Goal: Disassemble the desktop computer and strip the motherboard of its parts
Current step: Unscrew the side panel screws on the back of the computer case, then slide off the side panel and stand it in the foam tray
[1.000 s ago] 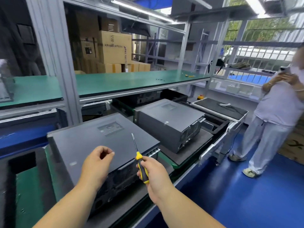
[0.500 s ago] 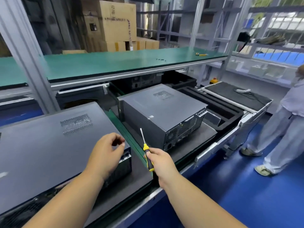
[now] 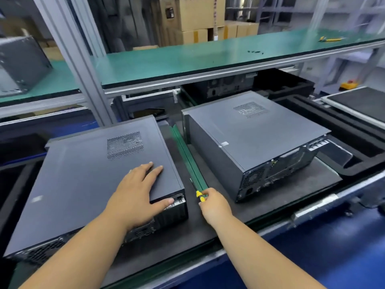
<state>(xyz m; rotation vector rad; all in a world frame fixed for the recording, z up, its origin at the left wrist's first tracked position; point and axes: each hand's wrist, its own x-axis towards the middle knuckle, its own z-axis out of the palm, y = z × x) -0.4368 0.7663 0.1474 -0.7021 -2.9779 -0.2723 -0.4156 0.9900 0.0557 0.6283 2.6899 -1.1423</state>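
A dark grey desktop computer case (image 3: pixel 87 176) lies flat on a black foam mat (image 3: pixel 200 226), its vented side panel up and its rear ports facing me. My left hand (image 3: pixel 137 195) rests flat on the panel near its rear right corner, fingers straight, thumb over the back edge. My right hand (image 3: pixel 214 203) grips a yellow-and-black screwdriver (image 3: pixel 198 191) just right of the case, its shaft pointing away from me along the mat. A second grey computer case (image 3: pixel 256 138) lies on the mat further right.
A green strip (image 3: pixel 187 155) runs between the two cases. A green shelf (image 3: pixel 208 57) spans above, with small black screws (image 3: pixel 255 52) and a yellow tool (image 3: pixel 331 39). Another case (image 3: pixel 18 63) stands on the shelf at left. Cardboard boxes (image 3: pixel 198 15) are stacked behind. Blue floor at right.
My left hand went from loosely curled above the case to lying flat on its panel. My right hand lowered the screwdriver toward the mat. My view dropped toward the cases.
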